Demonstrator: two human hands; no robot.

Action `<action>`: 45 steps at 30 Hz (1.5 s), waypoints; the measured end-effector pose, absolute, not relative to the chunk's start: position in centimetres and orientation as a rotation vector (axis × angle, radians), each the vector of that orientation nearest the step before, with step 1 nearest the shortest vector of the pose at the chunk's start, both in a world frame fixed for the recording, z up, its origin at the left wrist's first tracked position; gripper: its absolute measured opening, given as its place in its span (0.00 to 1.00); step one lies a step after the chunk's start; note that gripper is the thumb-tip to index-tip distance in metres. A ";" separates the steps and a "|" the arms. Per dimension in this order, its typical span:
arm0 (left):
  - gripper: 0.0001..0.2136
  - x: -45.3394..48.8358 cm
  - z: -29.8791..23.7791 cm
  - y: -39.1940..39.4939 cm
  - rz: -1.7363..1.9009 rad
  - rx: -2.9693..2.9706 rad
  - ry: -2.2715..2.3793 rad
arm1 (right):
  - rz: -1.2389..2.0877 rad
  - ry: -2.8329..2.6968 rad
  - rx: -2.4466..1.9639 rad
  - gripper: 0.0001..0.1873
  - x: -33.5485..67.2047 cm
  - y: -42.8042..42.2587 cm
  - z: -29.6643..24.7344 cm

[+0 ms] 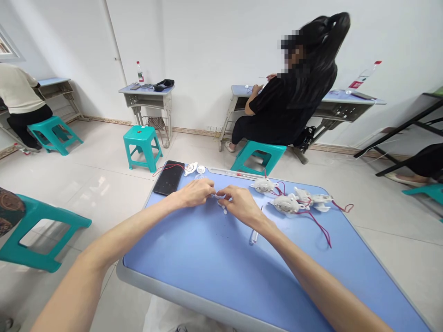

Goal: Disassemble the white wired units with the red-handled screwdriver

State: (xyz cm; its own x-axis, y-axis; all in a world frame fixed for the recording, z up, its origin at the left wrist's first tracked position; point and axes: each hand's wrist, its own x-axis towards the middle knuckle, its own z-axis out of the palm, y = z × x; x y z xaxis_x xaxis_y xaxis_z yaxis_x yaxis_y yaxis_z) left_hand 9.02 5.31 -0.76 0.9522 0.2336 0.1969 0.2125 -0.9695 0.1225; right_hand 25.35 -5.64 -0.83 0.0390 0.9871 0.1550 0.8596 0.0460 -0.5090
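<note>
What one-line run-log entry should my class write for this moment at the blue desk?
left hand: at small white part | right hand: at same part | nearby: red-wired white assemblies; black smartphone

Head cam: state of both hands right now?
Left hand: closed, fingertips pinching a small white part.
Right hand: closed, fingertips on the same part.

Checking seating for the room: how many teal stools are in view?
5: the near-left stool, the far-left stool, the mid-floor stool, the stool under the seated person, the right-edge stool. Others may be hidden.
</note>
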 end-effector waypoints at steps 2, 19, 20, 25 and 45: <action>0.10 9.0 -0.7 5.3 0.304 3.009 0.355 | 0.358 -1.862 -1.862 0.11 25.2 -5.5 -0.7; 0.11 8.6 -0.4 5.9 0.262 3.001 0.354 | 0.366 -1.891 -1.917 0.13 24.4 -4.5 -0.6; 0.11 8.6 -0.4 6.0 0.262 2.998 0.357 | 0.367 -1.895 -1.919 0.13 24.3 -4.4 -0.6; 0.10 8.3 -0.6 6.6 0.310 3.000 0.330 | 0.373 -1.910 -1.918 0.12 23.7 -4.0 -0.6; 0.12 6.8 -0.7 7.7 0.461 2.916 0.243 | 0.342 -1.919 -1.910 0.12 21.9 -2.7 -1.0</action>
State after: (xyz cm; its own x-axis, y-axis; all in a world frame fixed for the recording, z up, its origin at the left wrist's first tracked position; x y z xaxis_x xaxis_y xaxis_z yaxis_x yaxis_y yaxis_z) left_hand 6.78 7.68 -0.72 0.9386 0.1882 0.2893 0.1326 -0.9705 0.2011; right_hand 21.86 -2.67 -1.05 0.0225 0.9933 0.1134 0.8928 0.0310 -0.4493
